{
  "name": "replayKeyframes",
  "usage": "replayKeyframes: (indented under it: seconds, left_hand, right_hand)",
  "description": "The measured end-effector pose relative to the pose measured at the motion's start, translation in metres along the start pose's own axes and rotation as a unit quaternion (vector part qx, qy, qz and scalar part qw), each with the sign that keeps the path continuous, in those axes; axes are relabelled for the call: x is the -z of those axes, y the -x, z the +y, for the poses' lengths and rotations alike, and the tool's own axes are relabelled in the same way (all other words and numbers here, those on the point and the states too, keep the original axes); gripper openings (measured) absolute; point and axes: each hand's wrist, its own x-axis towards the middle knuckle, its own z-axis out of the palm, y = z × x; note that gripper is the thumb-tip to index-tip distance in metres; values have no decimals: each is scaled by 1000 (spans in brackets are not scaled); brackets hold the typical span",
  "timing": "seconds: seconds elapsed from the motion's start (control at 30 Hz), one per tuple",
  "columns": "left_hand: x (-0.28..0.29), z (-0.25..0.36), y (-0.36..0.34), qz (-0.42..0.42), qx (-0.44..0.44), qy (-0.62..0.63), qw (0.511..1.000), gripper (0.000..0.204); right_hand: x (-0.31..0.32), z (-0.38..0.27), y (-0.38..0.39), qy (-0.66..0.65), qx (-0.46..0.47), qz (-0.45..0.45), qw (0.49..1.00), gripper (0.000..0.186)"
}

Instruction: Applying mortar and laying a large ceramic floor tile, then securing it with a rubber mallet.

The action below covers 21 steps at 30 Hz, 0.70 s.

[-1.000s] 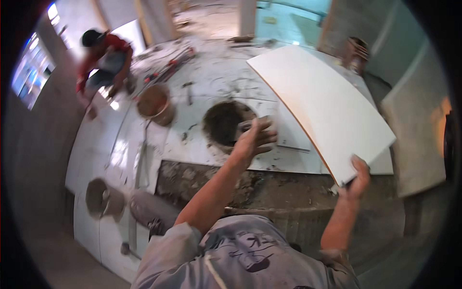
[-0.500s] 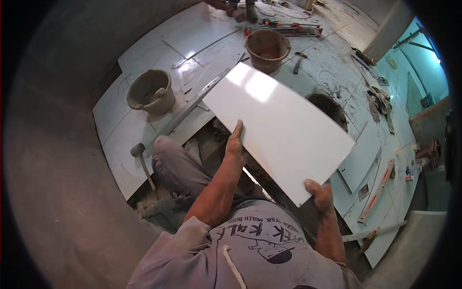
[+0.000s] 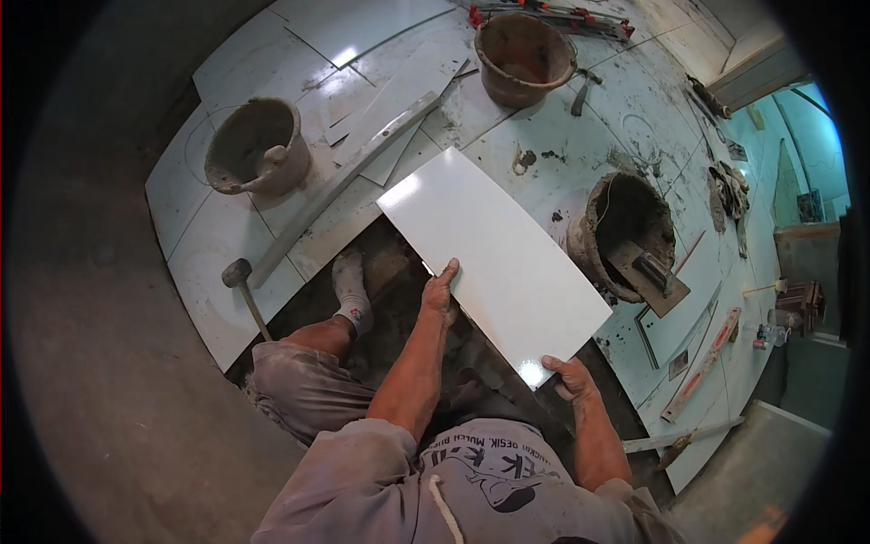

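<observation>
A glossy white rectangular tile (image 3: 498,254) lies slanted between my hands, over the edge of a dark, rough recess in the tiling. My left hand (image 3: 439,295) grips its left long edge, thumb on top. My right hand (image 3: 571,381) is closed on its near corner. Right of the tile stands a mortar-caked bucket (image 3: 594,218) with a flat trowel (image 3: 625,263) inside, resting against the rim. My socked left foot (image 3: 352,290) is in the recess left of the tile.
Two more buckets (image 3: 254,127) (image 3: 524,54) stand on the tiled floor (image 3: 199,227). A rubber mallet (image 3: 237,272) and a long straightedge (image 3: 340,186) lie to the left, a hammer (image 3: 580,95) farther back. A spirit level (image 3: 698,367) and loose tile pieces (image 3: 680,299) lie right.
My left hand, open a second ago, has taken hold of the tile's edge. The tile has been swung leftward and lowered. The view has turned down; the co-worker is out of sight.
</observation>
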Motion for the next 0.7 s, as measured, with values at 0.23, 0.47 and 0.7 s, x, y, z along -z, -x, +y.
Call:
replayKeyframes:
  seconds: [0.23,0.47,0.7]
  left_hand:
    - [13,-13,-31,21,14,-44,999,51]
    - [32,-29,-57,20,23,-38,999,52]
    - [38,-37,-71,28,15,-33,999,51]
  right_hand:
    - [25,8,-36,-24,-39,17,999,54]
    - [33,6,-53,-44,-54,31,997,56]
    - [42,7,-64,-56,-60,16,997,55]
